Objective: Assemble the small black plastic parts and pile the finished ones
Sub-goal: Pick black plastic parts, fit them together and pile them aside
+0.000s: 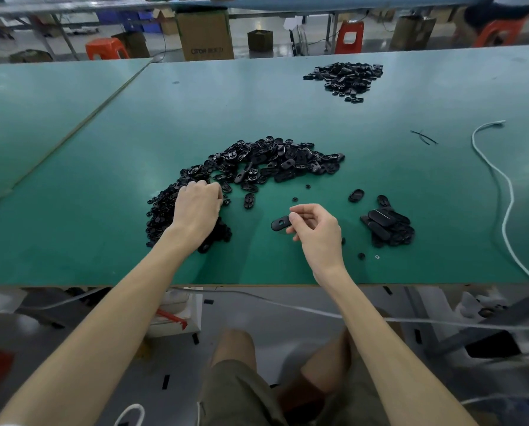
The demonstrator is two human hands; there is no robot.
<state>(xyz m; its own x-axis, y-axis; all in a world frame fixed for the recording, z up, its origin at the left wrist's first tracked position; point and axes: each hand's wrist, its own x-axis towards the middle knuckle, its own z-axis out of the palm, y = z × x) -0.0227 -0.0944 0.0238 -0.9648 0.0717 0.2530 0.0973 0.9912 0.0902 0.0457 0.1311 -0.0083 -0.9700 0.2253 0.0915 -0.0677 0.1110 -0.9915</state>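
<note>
Pinching an oval shell (280,224), right hand (317,233) should steady it; left hand (197,206), contents hidden, needs one piece from the heap (161,212)

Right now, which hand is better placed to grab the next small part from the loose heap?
Left. The left hand sits on the loose heap, fingers curled at its edge. The right hand pinches an oval part clear of the heap.
</note>
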